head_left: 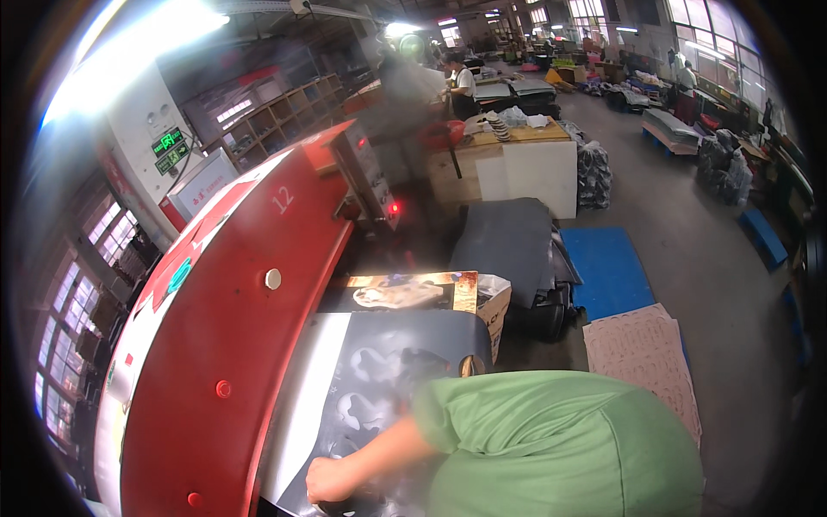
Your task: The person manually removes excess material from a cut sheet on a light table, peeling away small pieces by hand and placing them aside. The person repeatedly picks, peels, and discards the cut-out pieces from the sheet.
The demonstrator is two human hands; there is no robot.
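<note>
My right arm, in a green short sleeve (517,422), reaches in from the lower right across a dark grey sheet of material (388,332). At its end my right hand (332,481) is closed in a fist, low over the sheet near its left part. Whatever the fingers hold, if anything, is hidden beneath the hand. Several curved, sole-like shapes (372,364) show on the glossy sheet, some partly behind my forearm. Along its left side runs a bright white strip (306,388). My left hand is out of view.
A large red machine beam (215,336) rises close on the left, with a control box (366,177) at its far end. Beyond the sheet lies a patterned board (465,289). Dark sheets (504,241), a blue mat (607,271) and brown cut-marked card (642,349) lie to the right.
</note>
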